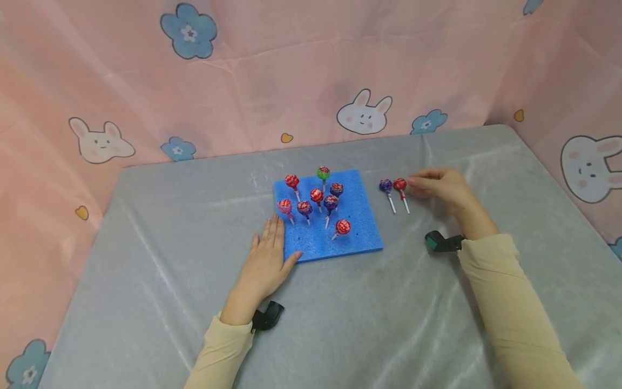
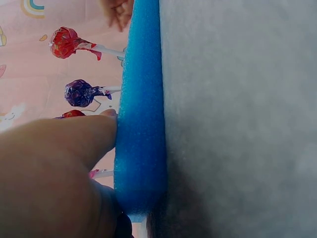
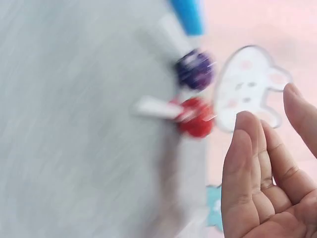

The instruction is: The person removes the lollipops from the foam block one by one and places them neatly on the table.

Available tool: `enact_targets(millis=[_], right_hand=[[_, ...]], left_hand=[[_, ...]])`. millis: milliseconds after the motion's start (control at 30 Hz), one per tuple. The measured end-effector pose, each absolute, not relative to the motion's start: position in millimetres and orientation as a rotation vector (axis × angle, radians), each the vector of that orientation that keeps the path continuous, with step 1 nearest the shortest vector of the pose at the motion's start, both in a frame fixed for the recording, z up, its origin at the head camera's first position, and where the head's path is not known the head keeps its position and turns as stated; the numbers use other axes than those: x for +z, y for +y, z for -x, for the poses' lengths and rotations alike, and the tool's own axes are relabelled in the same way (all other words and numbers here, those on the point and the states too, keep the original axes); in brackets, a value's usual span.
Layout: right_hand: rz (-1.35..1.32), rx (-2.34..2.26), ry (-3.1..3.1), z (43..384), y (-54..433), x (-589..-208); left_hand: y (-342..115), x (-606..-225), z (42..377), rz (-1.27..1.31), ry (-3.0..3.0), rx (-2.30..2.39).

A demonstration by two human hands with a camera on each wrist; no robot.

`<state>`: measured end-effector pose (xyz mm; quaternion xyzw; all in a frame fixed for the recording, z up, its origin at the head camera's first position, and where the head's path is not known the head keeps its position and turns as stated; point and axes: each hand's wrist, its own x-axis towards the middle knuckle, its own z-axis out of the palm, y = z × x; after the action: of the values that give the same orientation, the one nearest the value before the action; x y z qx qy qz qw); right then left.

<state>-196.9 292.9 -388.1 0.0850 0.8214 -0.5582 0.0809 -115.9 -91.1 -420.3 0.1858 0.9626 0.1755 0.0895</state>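
Currently, a left hand (image 1: pixel 262 265) is lying flat at the left side of a square blue foam board (image 1: pixel 311 246), its fingers stretching straight along the edge and its thumb resting at the near left corner; it is pressing the board without gripping it. Eight round lollipops in shiny wrappers (image 1: pixel 316 195) are standing on white sticks in the foam, their wrappers showing red, green, pink and dark purple, and the nearest red one is leaning.

To the right of the board, a purple-wrapped round lollipop (image 1: pixel 386 185) and a red-wrapped round lollipop (image 1: pixel 400 184) are lying side by side on the grey cloth-covered surface (image 1: pixel 155 259), their white sticks pointing toward the person. A right hand (image 1: pixel 444 189) is hovering just beside the red one, its thumb standing apart from its loosely bent fingers and holding nothing. Both lollipops are appearing blurred in the right wrist view. Behind the surface, a pink fabric backdrop (image 1: pixel 272 65) is hanging, showing white rabbits and blue flowers.
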Motion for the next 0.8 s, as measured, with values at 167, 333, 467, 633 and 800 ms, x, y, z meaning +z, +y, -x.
enact_targets(millis=[167,333,467,633,800], right_hand=[[-0.188,-1.827,2.448,189,278,-374],[0.018,-2.001,2.369,180,259,-361],[0.237,-2.147,2.237,172,243,-355],[0.342,-2.046,2.296,159,223,-354],[0.378,-1.848,2.372,153,207,-358]], left_hand=[[-91,-421,117,-0.545,2.863,0.513],[-91,-423,118,-0.555,2.866,0.512],[-91,-424,119,-0.557,2.870,0.514],[-90,-423,118,-0.556,2.868,0.517],[-91,-423,117,-0.555,2.876,0.521]])
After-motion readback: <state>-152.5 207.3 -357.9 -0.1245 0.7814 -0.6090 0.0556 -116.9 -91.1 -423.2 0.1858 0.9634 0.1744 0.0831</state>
